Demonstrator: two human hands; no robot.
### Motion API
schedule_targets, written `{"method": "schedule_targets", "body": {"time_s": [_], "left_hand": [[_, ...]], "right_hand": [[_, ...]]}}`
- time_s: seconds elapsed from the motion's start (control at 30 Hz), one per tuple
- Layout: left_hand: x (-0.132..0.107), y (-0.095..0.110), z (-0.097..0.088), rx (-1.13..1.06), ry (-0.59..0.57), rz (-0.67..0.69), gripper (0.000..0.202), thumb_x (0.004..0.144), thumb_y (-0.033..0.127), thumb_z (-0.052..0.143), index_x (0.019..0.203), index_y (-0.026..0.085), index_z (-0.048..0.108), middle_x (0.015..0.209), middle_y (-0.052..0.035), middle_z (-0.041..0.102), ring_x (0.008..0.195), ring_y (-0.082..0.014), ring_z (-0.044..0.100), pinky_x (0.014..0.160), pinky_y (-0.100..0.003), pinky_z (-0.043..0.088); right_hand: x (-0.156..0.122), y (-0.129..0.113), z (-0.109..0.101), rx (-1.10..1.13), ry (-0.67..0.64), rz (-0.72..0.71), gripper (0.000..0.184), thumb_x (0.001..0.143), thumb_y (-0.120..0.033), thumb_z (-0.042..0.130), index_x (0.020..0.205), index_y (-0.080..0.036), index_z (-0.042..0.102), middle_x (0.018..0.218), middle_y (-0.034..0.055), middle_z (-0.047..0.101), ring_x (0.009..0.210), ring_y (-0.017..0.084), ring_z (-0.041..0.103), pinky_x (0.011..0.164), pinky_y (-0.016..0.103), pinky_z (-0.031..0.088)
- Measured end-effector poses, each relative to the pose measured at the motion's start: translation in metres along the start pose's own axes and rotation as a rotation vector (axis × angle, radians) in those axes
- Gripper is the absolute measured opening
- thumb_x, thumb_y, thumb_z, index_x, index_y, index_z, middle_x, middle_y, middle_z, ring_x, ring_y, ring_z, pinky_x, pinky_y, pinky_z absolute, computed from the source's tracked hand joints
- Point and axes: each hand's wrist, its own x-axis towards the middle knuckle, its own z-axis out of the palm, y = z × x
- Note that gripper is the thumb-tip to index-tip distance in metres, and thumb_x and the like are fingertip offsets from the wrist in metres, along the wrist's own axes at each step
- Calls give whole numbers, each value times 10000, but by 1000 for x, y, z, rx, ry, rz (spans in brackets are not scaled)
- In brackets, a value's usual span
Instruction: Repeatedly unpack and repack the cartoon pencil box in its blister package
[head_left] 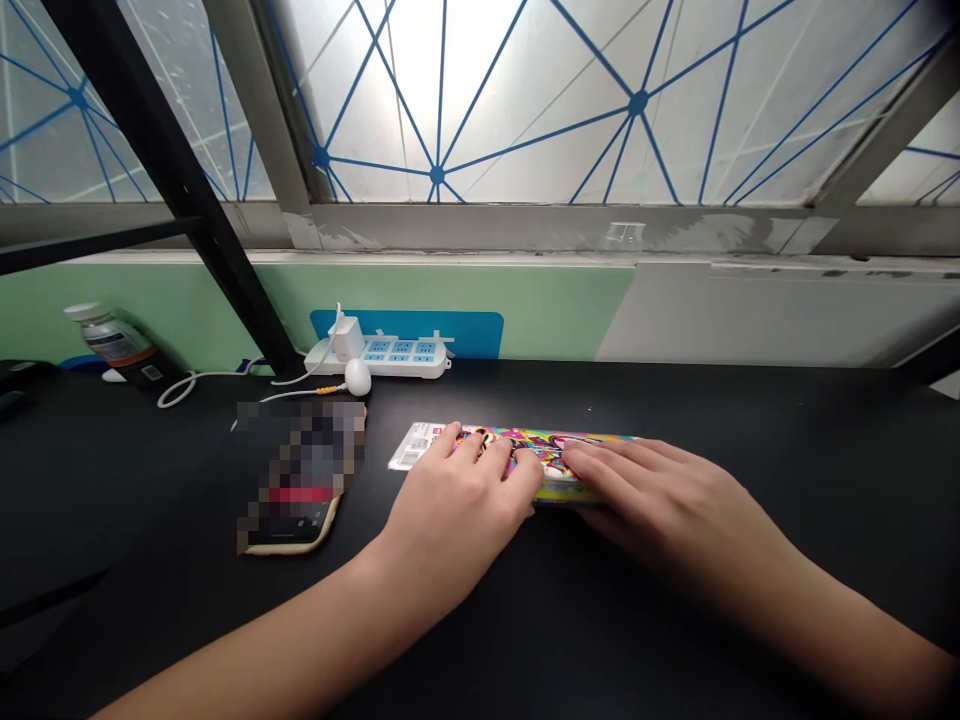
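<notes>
A flat, long package (pixel 561 489) with a brightly coloured cartoon-like print lies on the black desk, its yellowish edge facing me. At its left end, a pale flap with a barcode (pixel 409 452) sticks out. My left hand (pixel 465 500) grips the left half, fingers bent over the printed top and the thumb mostly hidden at the near edge. Over the right end lies my right hand (pixel 667 505), its fingers together on top and its thumb low on the near side. The package's right end is hidden under that hand, and its contents cannot be seen.
A phone (pixel 300 480) with a blurred screen lies left of the package. Behind it are a white power strip (pixel 405 358), a plugged-in charger (pixel 347 338), cables and a round white object (pixel 358 378). A bottle (pixel 120 345) and a black metal post (pixel 217 260) stand farther left.
</notes>
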Motion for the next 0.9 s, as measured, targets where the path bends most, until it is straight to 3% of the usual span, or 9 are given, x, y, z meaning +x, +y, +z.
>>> {"method": "schedule_targets", "body": {"time_s": [0.1, 0.3, 0.43, 0.5, 0.6, 0.73, 0.9], "left_hand": [[-1, 5, 1, 3, -27, -4, 270, 919, 322, 700, 1130, 165, 635, 1070, -129, 725, 949, -352, 692, 895, -565, 544], [1, 2, 4, -35, -65, -11, 286, 935, 364, 665, 1138, 163, 647, 1050, -123, 711, 967, -343, 664, 898, -558, 529], [0, -6, 10, -129, -72, -39, 663, 867, 606, 699, 1347, 170, 560, 1321, -177, 645, 1194, -380, 597, 1048, -624, 428], [-2, -9, 16, -165, -72, -82, 867, 832, 729, 654, 1475, 183, 455, 1490, -225, 528, 1365, -421, 485, 1111, -698, 319], [-3, -10, 24, -208, -117, -172, 1056, 793, 848, 562, 1567, 163, 341, 1588, -294, 382, 1487, -470, 325, 1117, -759, 243], [-3, -9, 25, -253, -192, -213, 1093, 766, 886, 538, 1565, 160, 365, 1615, -277, 343, 1508, -471, 282, 1123, -768, 233], [-1, -9, 22, -267, -199, -230, 1073, 744, 888, 564, 1538, 184, 412, 1620, -241, 360, 1508, -455, 295, 1139, -766, 215]], "right_hand": [[2, -3, 3, -26, -48, -39, 266, 967, -211, 545, 1201, -127, 641, 1094, 138, 774, 952, 325, 730, 774, 476, 566], [5, -1, 13, 79, -106, -27, 388, 949, -338, 623, 1278, -134, 635, 1232, 176, 725, 1107, 349, 682, 903, 517, 552], [3, 4, 21, 214, -149, -11, 680, 926, -537, 651, 1465, -144, 514, 1465, 194, 592, 1334, 372, 560, 1038, 553, 505], [0, 7, 24, 278, -180, -10, 822, 913, -600, 641, 1569, -175, 385, 1533, 182, 524, 1406, 369, 493, 1084, 561, 476], [-3, 16, 22, 365, -252, -10, 909, 895, -641, 639, 1626, -267, 250, 1587, 126, 458, 1454, 349, 434, 1143, 554, 424], [-7, 34, 8, 441, -363, 24, 821, 890, -619, 663, 1589, -350, 328, 1589, 48, 457, 1464, 337, 413, 1148, 523, 434], [-22, 63, -6, 474, -406, 113, 498, 931, -519, 661, 1407, -380, 611, 1405, -16, 659, 1353, 315, 564, 1010, 460, 571]]}}
